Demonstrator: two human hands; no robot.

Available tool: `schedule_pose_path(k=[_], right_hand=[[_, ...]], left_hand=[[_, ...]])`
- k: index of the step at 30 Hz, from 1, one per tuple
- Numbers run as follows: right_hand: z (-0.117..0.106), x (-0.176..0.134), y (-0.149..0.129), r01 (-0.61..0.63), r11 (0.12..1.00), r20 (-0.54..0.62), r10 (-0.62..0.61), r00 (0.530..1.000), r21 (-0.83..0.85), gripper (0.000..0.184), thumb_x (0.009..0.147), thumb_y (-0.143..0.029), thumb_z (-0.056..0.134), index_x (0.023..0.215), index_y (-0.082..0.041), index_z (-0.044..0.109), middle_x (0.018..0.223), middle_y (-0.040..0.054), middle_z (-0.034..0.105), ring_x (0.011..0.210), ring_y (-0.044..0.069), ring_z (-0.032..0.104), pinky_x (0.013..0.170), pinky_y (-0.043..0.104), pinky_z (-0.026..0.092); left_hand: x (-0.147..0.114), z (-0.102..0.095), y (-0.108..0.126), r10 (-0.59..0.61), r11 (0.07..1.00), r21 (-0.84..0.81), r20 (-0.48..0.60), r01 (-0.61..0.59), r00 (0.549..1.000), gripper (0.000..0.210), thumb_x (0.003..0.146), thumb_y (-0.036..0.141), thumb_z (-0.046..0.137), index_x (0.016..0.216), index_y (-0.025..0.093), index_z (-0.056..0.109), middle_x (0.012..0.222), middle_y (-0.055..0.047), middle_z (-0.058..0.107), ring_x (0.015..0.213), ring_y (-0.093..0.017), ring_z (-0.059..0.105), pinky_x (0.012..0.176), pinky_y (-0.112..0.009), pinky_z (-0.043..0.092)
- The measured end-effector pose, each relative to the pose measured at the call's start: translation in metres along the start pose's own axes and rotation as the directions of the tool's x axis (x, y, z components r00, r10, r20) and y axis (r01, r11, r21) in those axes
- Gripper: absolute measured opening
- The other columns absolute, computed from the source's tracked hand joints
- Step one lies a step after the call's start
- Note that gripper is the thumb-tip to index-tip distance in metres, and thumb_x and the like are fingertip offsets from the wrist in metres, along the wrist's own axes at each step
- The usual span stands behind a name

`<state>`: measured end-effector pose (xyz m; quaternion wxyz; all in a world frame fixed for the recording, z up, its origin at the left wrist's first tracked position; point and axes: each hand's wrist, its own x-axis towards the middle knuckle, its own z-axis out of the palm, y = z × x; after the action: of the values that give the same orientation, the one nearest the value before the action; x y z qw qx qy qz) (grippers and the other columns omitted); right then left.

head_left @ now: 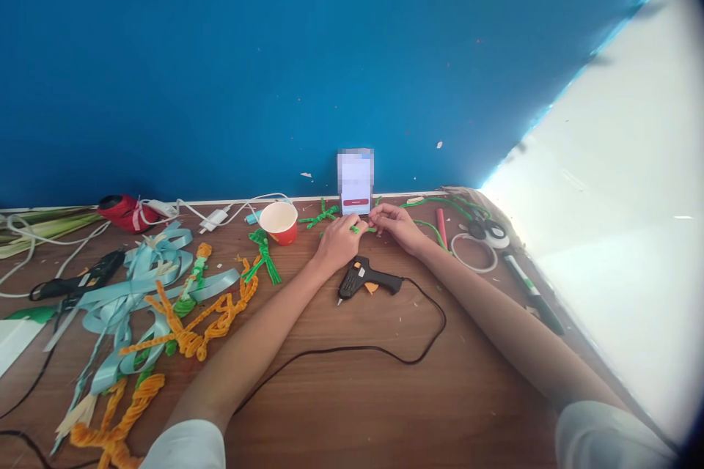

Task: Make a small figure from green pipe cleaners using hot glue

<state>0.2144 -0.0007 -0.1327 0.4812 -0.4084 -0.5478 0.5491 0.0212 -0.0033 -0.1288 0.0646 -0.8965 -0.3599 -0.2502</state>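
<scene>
My left hand (339,240) is closed, with a green fuzzy pipe cleaner (355,229) showing between its fingers. Beside it, my right hand (400,229) pinches with thumb and forefinger at the same green strand; the exact grip is small and partly hidden. Both hands are close together in front of an upright phone (356,182). Just below them on the table lies a black glue gun (363,278) with an orange trigger, its nozzle toward the lower left. A knotted green pipe cleaner piece (320,215) rests left of the phone.
A red paper cup (279,223) stands left of my hands. Light-blue ribbon (132,286) and orange pipe cleaner shapes (190,333) clutter the left side. A red stick (441,227), a tape ring (474,253) and a cutter (533,294) lie right. A black cord (352,349) crosses the table; a blue wall (247,73) rises behind.
</scene>
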Motion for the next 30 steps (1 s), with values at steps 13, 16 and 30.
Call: schedule_pose_path(k=[13, 16, 30], right_hand=[[0.0066, -0.0052, -0.0094, 0.024, 0.983, 0.115, -0.004, 0.993, -0.180, 0.034, 0.086, -0.050, 0.061, 0.096, -0.018, 0.066, 0.081, 0.0029, 0.067, 0.070, 0.012, 0.058, 0.061, 0.024, 0.043], [0.0044, -0.0043, -0.0085, -0.012, 0.994, 0.131, 0.026, 0.991, -0.105, 0.034, 0.081, -0.048, 0.067, 0.098, -0.018, 0.063, 0.084, 0.0035, 0.070, 0.071, 0.013, 0.062, 0.060, 0.024, 0.043], [0.0067, -0.0015, 0.0001, -0.045, 0.997, 0.049, 0.048, 0.998, -0.070, 0.036, 0.070, -0.038, 0.078, 0.096, -0.018, 0.063, 0.082, 0.0036, 0.072, 0.075, 0.016, 0.067, 0.064, 0.026, 0.048]], left_hand=[[0.0007, 0.0002, -0.0058, -0.145, 0.984, -0.114, -0.100, 0.134, 0.984, 0.028, 0.100, 0.031, 0.039, 0.099, 0.021, 0.065, 0.095, -0.005, 0.063, 0.090, -0.017, 0.057, 0.079, -0.029, 0.042], [0.0011, 0.0004, -0.0052, -0.118, 0.991, -0.072, -0.081, 0.112, 0.990, 0.027, 0.099, 0.031, 0.041, 0.099, 0.021, 0.066, 0.095, -0.005, 0.063, 0.089, -0.017, 0.056, 0.079, -0.030, 0.040], [0.0017, 0.0041, -0.0060, -0.097, 0.994, -0.046, -0.014, 0.096, 0.995, 0.026, 0.097, 0.036, 0.045, 0.101, 0.021, 0.066, 0.096, -0.005, 0.062, 0.089, -0.018, 0.057, 0.078, -0.029, 0.043]])
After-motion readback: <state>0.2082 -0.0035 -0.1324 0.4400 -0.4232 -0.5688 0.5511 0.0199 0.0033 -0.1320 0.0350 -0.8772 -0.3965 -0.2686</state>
